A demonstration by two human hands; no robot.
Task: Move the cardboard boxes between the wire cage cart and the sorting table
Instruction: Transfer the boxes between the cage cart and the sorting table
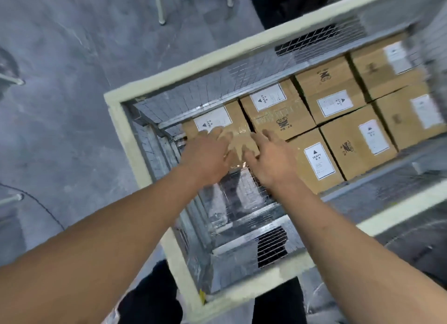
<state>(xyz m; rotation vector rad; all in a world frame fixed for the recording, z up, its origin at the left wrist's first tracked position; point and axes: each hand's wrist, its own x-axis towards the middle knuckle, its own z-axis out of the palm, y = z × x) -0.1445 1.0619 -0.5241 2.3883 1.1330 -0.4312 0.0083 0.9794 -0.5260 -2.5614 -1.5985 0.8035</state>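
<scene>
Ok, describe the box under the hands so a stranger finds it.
Look into the wire cage cart with the cream rim. In the far row of cardboard boxes, it is the leftmost box, in the corner. Only it lies under the left hand and right hand.

Left hand [205, 155], right hand [272, 160] bare; black trousers [154, 299].

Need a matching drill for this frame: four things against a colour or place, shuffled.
Things:
1 corner box
2 cart rim
3 label
4 floor

Colour or place:
A grey
B cream
C white, reads HEAVY
D under the left hand and right hand

Pairs: 1-D, 2-B, 3-C, 4-A
</scene>
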